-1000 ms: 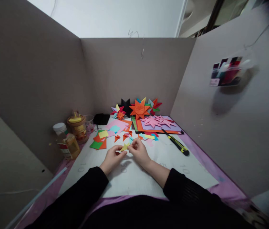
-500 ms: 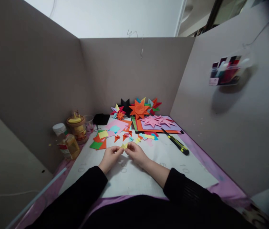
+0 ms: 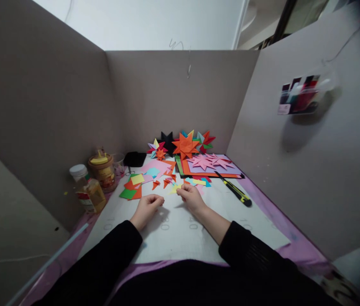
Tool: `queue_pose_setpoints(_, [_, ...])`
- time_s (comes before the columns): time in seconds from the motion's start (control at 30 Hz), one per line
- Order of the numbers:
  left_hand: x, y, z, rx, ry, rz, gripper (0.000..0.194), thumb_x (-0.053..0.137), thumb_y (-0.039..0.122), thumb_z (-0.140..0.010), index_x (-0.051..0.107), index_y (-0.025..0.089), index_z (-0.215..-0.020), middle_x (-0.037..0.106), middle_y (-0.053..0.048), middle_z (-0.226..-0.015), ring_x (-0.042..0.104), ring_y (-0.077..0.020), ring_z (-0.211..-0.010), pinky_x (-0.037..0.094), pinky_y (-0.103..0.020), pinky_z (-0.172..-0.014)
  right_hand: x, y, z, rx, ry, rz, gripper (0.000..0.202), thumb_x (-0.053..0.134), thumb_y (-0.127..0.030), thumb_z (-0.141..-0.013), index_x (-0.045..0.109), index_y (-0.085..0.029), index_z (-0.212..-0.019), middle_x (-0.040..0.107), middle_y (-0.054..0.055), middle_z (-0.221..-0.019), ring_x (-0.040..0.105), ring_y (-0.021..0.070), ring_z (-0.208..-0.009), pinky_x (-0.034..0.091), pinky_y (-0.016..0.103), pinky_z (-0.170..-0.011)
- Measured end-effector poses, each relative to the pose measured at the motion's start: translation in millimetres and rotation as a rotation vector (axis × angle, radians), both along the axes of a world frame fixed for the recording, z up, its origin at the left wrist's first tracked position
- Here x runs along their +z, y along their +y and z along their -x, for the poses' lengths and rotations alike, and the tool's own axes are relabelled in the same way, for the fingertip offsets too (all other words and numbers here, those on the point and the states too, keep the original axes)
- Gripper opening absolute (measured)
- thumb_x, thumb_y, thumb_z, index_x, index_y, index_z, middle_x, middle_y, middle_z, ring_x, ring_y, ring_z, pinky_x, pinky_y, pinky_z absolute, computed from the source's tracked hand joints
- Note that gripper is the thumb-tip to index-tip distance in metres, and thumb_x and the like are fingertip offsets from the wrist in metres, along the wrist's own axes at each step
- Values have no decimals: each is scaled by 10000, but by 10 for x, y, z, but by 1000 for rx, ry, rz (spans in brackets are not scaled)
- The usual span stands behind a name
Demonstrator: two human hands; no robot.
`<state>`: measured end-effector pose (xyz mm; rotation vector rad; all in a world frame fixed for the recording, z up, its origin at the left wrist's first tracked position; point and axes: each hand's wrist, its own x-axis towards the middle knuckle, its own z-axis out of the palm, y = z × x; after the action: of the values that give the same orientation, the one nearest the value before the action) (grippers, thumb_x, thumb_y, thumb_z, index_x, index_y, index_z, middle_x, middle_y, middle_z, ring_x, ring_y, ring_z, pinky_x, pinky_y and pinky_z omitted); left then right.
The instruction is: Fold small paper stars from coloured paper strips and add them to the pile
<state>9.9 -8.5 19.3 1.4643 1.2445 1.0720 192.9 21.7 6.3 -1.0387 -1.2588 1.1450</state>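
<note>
My right hand is closed in a pinch on a small yellow paper piece, held just in front of a row of small folded scraps. My left hand is curled above the white mat, with its fingertips pressed together; whether anything is between them is too small to tell. The hands are apart. Ahead of them lie small orange folded pieces. A yellow square and a green square lie beyond my left hand.
A black and yellow cutter lies at the right. Folded paper stars stand at the back, and pink stars lie on coloured sheets. At the left are a bottle and a jar.
My hands were together at the yellow paper. They have come apart, and my right hand has moved forward and right with the paper.
</note>
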Motion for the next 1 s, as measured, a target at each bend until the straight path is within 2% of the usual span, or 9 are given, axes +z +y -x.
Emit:
queue_pose_setpoints(0.17, [1, -15, -29, -32, -42, -94, 254, 668, 377, -680, 635, 134, -744, 625, -41, -733, 562, -129, -654, 437, -220, -555, 6, -103, 65, 67, -179, -164, 280, 602, -321, -699, 409, -179, -553, 358, -63, -525, 334, 82, -515, 277, 221, -514])
queue_pose_setpoints(0.33, [-3, -40, -42, -74, 32, -150, 255, 644, 384, -708, 631, 132, -737, 625, -45, -728, 562, -139, -670, 444, -239, -582, 0, -210, 169, 77, -280, -253, 260, 593, -301, -718, 418, -176, -571, 387, -46, -585, 368, 94, -569, 312, 223, -547])
queue_pose_setpoints(0.6, [-25, -49, -12, -106, 143, -195, 303, 597, 423, -733, 607, 130, -658, 594, -13, -619, 514, -117, -570, 403, -223, -544, 14, -223, 176, 155, -189, -197, 199, 622, -331, -723, 562, -158, -646, 546, -6, -637, 476, 114, -601, 381, 234, -578])
queue_pose_setpoints(0.77, [-41, -31, -17, -92, 162, -181, 305, 605, 423, -722, 596, 131, -634, 582, -3, -599, 503, -110, -556, 385, -214, -528, -6, -200, 170, 128, -130, -122, 225, 661, -338, -681, 570, -154, -590, 538, -15, -567, 465, 107, -550, 372, 227, -537])
queue_pose_setpoints(1.0, [-54, -3, -12, -76, 213, -194, 282, 599, 403, -722, 610, 132, -642, 603, -13, -615, 520, -125, -581, 391, -226, -553, -28, -158, 147, 86, -193, -87, 207, 661, -325, -667, 578, -151, -593, 524, -27, -547, 449, 103, -535, 352, 226, -530])
